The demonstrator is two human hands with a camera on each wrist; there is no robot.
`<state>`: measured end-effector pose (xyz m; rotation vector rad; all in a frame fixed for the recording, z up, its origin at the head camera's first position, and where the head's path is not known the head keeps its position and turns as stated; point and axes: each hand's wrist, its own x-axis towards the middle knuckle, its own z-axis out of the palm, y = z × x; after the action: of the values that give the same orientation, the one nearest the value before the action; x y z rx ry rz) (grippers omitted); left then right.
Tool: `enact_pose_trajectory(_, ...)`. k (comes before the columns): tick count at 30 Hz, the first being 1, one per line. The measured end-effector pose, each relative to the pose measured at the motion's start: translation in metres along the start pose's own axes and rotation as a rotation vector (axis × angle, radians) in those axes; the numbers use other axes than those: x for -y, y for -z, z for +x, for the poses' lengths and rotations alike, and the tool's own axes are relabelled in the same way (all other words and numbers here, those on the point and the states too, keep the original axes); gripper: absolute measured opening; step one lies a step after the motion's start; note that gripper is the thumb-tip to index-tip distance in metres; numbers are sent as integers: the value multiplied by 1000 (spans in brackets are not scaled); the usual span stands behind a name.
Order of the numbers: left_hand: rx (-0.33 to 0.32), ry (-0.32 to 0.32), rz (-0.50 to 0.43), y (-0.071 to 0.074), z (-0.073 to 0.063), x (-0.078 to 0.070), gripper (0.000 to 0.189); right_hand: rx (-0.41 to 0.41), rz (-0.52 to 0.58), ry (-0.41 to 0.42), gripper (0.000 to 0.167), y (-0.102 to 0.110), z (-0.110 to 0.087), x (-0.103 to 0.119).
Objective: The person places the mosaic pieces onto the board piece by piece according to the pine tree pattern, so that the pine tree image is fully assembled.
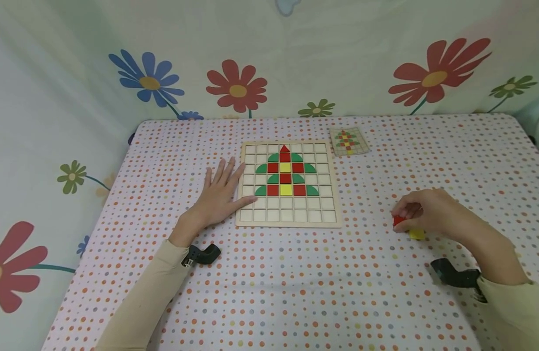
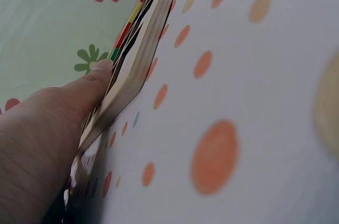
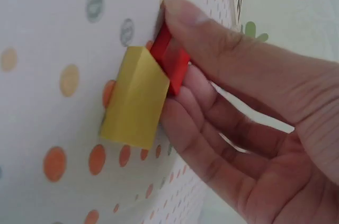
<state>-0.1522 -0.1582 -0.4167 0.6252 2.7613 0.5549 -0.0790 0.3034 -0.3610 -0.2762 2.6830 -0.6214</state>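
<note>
My left hand (image 1: 219, 195) lies spread along the left edge of a wooden grid board (image 1: 289, 216), its thumb over the board's lower left cells. Red, yellow and green tiles (image 1: 285, 178) form a tree shape on the board. Over at the right, my right hand (image 1: 432, 210) pinches a red block (image 3: 174, 60) between thumb and fingers, low at the table. A yellow block (image 3: 135, 99) sits on the table right beside the red one, close to the fingertips. In the head view the hand partly covers both blocks.
A small pattern card (image 1: 349, 141) with a matching tree picture lies by the board's upper right corner. The dotted tablecloth (image 1: 269, 292) covers the table. A flowered curtain (image 1: 331, 63) hangs behind its far edge.
</note>
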Motion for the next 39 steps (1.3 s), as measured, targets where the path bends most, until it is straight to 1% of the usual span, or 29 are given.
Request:
enact_pose_trajectory(5,-4,0,8,0,0,1,96,13,-15,3,25,2,3,1)
enact_pose_trajectory(11,-6,-2,1,1,0,1,96,9,-4,45,25,2,2,-1)
enact_pose_trajectory(15,-1,5,5,1,-1,2,95,-20,-7,92,22,0,1,0)
enact_pose_trajectory(19,1,11,12,1,-1,4,95,-80,-1,162,20,-1,4,7)
enact_pose_trajectory(23,2,12,11,2,-2,4,95,-120,12,251,22,-3,12,24)
enact_pose_trajectory(29,0,5,10,2,-1,3,96,-83,5,328,21,-4,36,65)
enact_pose_trajectory(32,1,0,6,2,0,2,95,-64,14,383,21,-4,49,85)
enact_pose_trajectory(36,3,-4,7,2,0,1,95,-53,52,461,20,-7,64,107)
enact_pose_trajectory(39,5,-2,12,1,0,1,95,-50,91,509,19,-13,77,120)
